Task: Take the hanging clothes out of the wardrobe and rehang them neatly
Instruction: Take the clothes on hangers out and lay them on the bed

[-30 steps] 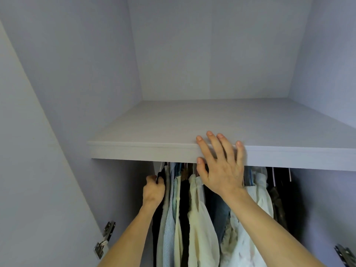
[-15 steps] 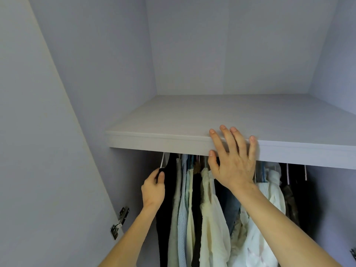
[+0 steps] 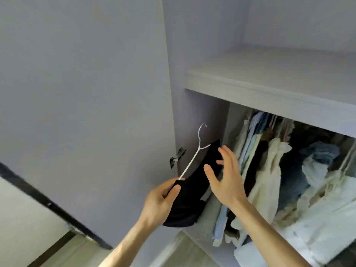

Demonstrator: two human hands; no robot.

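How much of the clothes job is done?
Just started. One black garment on its white hanger is out of the wardrobe. The left hand grips it; the open right hand reaches toward it. The other clothes hang under the shelf, waiting, and nothing is rehung yet.

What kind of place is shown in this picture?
Most likely a home, in front of a fitted wardrobe. An open door with a hinge, a shelf above, and a row of hanging clothes show it. The left hand holds a black garment on a white hanger.
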